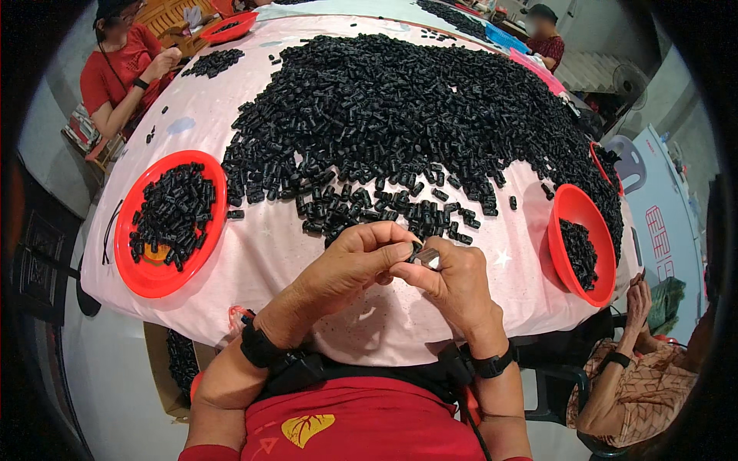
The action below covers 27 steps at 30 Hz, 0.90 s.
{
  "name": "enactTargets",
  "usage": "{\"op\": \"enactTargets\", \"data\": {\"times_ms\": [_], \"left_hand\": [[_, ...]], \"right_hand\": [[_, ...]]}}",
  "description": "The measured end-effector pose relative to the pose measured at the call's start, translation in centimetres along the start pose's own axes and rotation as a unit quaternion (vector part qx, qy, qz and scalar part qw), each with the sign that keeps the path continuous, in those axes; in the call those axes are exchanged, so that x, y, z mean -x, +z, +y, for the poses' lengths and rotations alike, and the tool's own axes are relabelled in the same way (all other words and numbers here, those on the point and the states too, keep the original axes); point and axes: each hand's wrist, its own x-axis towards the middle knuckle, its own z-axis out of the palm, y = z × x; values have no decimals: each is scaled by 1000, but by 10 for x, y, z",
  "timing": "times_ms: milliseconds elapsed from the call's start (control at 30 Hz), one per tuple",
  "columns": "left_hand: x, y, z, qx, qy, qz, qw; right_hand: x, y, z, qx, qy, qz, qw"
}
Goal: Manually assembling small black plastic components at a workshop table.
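Close together over the near edge of the table, both hands meet at one small black plastic piece [414,250]. My left hand [361,257] pinches it between thumb and forefinger. In my right hand [460,283] is a small shiny metal tool [429,260], its end against the piece; its exact kind is hidden by the fingers. Just beyond my hands lie scattered short black cylindrical parts [384,201], which run back into a large heap [400,107] of the same parts.
A red plate [223,184] of black parts sits at left, a red bowl [560,253] at right. Pink cloth [492,307] covers the table. A box [161,376] of parts stands below left. Other people sit at the far left [127,69], far right [547,38] and near right [642,384].
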Motion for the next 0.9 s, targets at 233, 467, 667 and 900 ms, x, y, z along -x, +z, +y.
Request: {"op": "enactTargets", "data": {"times_ms": [233, 467, 667, 900], "left_hand": [[0, -3, -3, -6, -3, 3, 1000], [1, -2, 0, -18, -1, -2, 1000], [0, 2, 1, -16, 9, -7, 1000], [-1, -3, -3, 18, 4, -30, 999]], "right_hand": [[0, 1, 3, -31, 12, -17, 999], [0, 1, 0, -35, 5, -28, 999], [1, 0, -1, -63, 20, -20, 998], [0, 0, 0, -76, 36, -11, 996]]}}
